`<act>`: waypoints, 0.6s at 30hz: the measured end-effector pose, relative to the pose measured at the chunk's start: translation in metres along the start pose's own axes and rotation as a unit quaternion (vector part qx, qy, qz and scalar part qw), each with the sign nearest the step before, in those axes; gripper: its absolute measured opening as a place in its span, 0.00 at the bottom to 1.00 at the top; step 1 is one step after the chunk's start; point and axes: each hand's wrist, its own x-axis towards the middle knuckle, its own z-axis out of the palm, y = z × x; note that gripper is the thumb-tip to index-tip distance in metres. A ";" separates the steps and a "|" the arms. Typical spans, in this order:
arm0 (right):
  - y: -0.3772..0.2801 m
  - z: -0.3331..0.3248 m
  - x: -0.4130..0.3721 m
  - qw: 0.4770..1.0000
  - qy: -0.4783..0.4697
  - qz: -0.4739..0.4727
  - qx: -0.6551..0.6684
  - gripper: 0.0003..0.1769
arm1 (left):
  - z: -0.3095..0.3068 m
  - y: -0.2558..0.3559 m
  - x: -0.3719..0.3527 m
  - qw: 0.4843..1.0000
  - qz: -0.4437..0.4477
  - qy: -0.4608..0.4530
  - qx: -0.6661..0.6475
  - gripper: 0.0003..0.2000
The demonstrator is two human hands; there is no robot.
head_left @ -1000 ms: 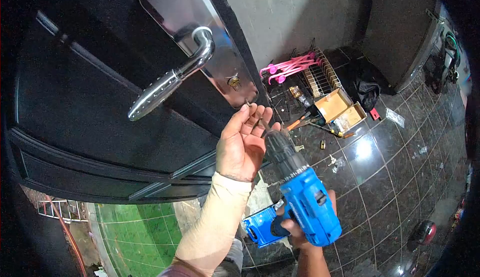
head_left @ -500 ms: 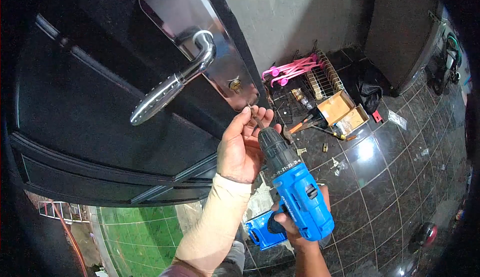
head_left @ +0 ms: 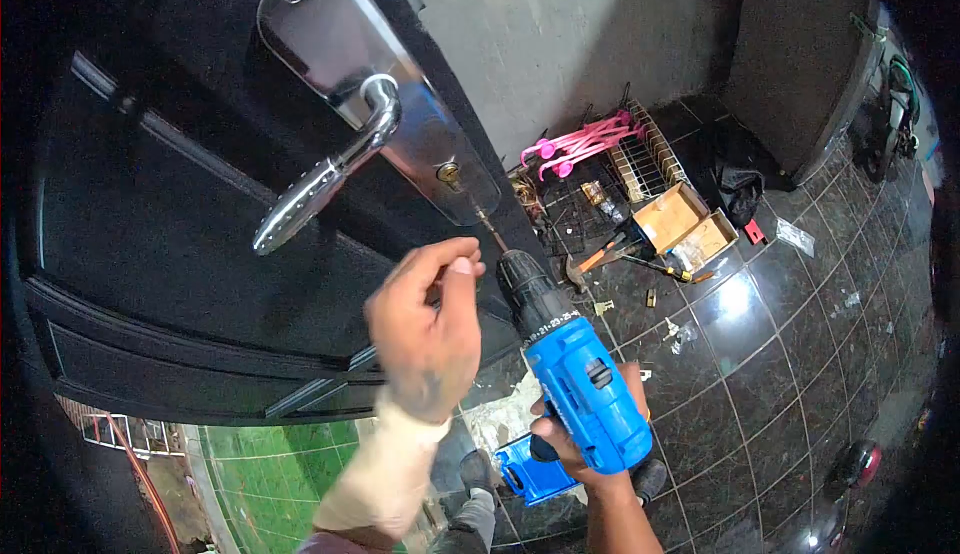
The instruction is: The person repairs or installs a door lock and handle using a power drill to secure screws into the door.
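My right hand (head_left: pixel 572 452) grips a blue cordless drill (head_left: pixel 592 384) by its handle. From the black chuck (head_left: pixel 530 289), a thin driver bit (head_left: pixel 494 234) points up to the lower end of a shiny door handle plate (head_left: pixel 335 29). Whether a screw sits at the bit's tip is too small to tell. Curled beside the bit and apart from it, my left hand (head_left: pixel 430 319) has thumb and fingers pressed together; what they hold, if anything, is hidden. The plate carries a chrome lever (head_left: pixel 325 189) and a brass lock cylinder (head_left: pixel 448 174) on a black door (head_left: pixel 190 254).
On the dark tiled floor (head_left: pixel 770 384) lie a hammer (head_left: pixel 597 252), an open cardboard box (head_left: pixel 672 217) and a blue case (head_left: pixel 545 476). A pink folding frame (head_left: pixel 590 139) and a wire rack (head_left: pixel 655 159) stand by the grey wall (head_left: pixel 560 34).
My left hand has come off the bit and moved left and down, its fingers now curled. The door plate and drill have shifted slightly left in view.
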 end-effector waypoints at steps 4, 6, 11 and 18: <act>-0.003 0.000 0.010 0.995 0.008 -0.080 -0.058 0.36 | -0.017 0.069 0.055 0.865 0.392 -0.126 0.285 0.12; -0.009 0.003 0.020 0.983 0.028 -0.156 -0.093 0.37 | -0.005 0.083 0.099 0.746 0.482 -0.190 0.418 0.15; -0.025 0.011 0.027 0.982 0.043 -0.160 -0.090 0.37 | 0.047 0.122 0.144 0.414 0.181 -0.435 0.779 0.20; -0.015 0.019 0.025 0.987 0.068 -0.144 0.015 0.36 | 0.054 0.100 0.153 0.406 0.196 -0.405 0.795 0.17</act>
